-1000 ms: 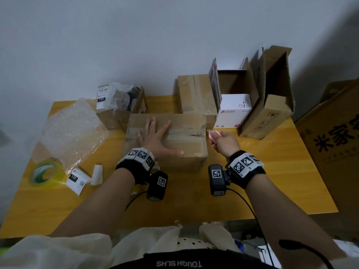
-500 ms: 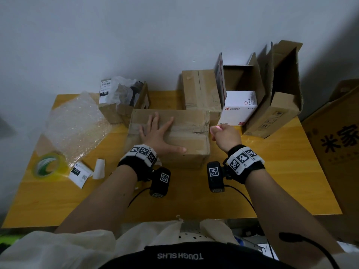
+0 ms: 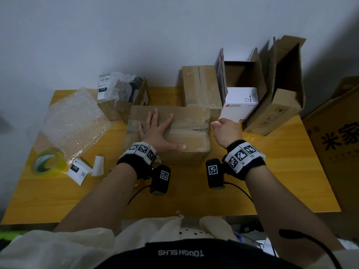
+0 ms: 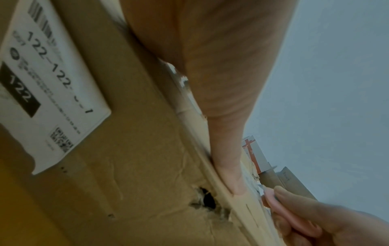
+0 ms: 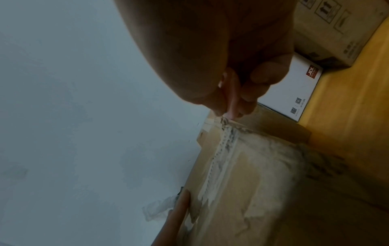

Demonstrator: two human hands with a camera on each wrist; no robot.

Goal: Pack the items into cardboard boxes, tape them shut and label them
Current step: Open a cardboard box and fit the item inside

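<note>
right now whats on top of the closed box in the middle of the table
The left hand lies flat on the closed box, fingers spread over its old tape. The right hand grips a small pink tool at the box's right edge. Whatever is inside is hidden.

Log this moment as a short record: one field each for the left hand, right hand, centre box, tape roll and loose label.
left hand: flat, fingers spread, pressing the box top
right hand: fingers curled round a small pink tool at the box's right end
centre box: closed, old tape along its seam
tape roll: lying on the table, left of the box
loose label: beside the roll, printed 122
</note>
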